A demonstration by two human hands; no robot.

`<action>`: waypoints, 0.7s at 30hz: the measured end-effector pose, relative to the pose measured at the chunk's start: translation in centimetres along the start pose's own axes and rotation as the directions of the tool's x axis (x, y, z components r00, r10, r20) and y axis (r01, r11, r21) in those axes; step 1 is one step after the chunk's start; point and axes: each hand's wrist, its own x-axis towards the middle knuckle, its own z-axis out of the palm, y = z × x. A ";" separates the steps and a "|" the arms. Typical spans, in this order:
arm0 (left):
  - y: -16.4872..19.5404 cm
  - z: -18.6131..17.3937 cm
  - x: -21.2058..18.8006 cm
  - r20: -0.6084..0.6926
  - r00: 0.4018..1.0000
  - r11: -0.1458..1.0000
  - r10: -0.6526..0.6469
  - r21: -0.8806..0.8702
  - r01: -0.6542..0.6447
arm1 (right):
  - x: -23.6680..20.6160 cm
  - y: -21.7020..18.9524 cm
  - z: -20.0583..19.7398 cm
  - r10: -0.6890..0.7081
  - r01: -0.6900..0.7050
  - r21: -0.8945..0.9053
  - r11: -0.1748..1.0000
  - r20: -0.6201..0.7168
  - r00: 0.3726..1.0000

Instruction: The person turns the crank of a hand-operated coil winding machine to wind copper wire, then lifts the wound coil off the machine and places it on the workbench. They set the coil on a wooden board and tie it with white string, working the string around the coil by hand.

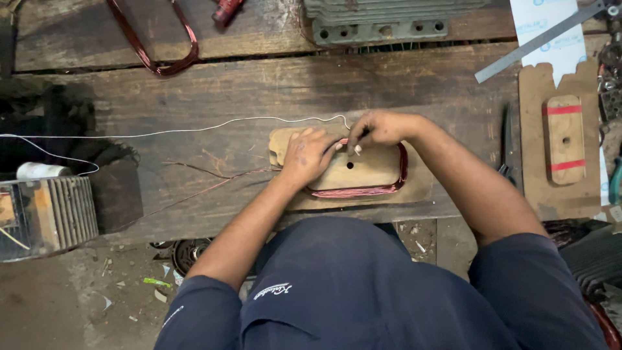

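A coil of reddish copper wire (369,190) is wound around a rounded wooden former (366,170) that lies on a wooden workbench (259,84). My left hand (308,154) rests on the former's left end, fingers pressing near the coil's top edge. My right hand (381,127) pinches a thin white string (194,129) at the coil's top edge. The string trails left across the bench. A loose copper wire strand (214,185) runs from the coil toward the lower left.
Another copper coil (159,45) lies at the bench's back left, a grey metal motor housing (382,19) at the back. A second wooden former (564,139) with red bands and a steel ruler (538,40) lie right. A finned metal casing (48,214) stands left.
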 end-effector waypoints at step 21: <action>-0.6 0.3 0.4 -0.092 0.995 0.995 -0.042 -0.097 0.033 | -2.0 -6.7 0.1 -0.399 0.329 -0.246 0.912 -0.337 0.853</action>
